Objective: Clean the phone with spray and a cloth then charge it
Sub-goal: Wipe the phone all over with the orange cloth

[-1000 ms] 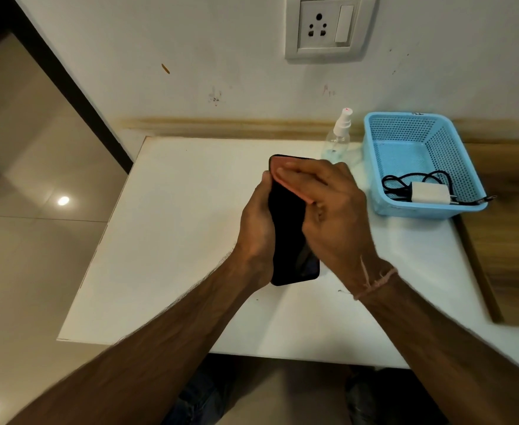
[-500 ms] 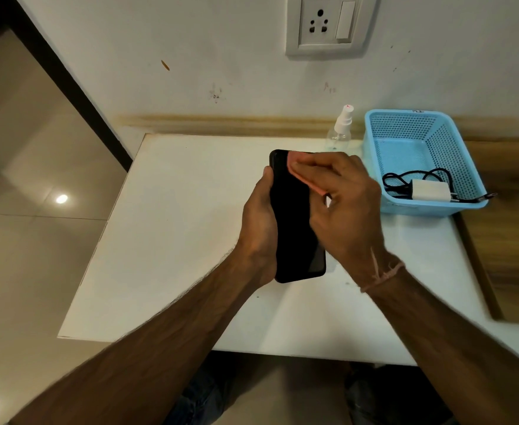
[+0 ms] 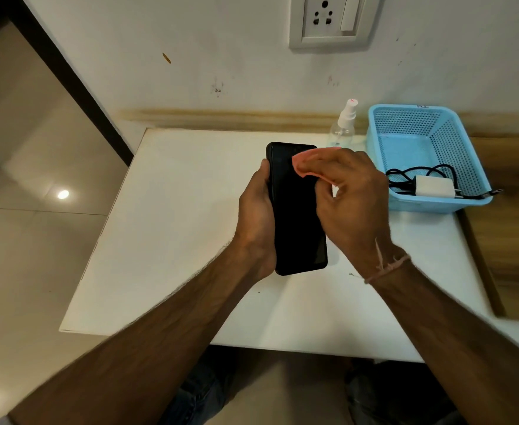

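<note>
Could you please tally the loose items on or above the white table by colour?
Black: 2, the phone and the charging cable
White: 1, the charger adapter
Blue: 1, the basket
Pink: 1, the cloth
Clear: 1, the spray bottle
Total: 6

A white table (image 3: 166,240) stands with its far edge against a scuffed wall (image 3: 221,41). Glossy beige floor tiles (image 3: 22,256) off its left edge show a bright spot of light (image 3: 63,194). A wooden top (image 3: 512,240) adjoins its right edge.
</note>
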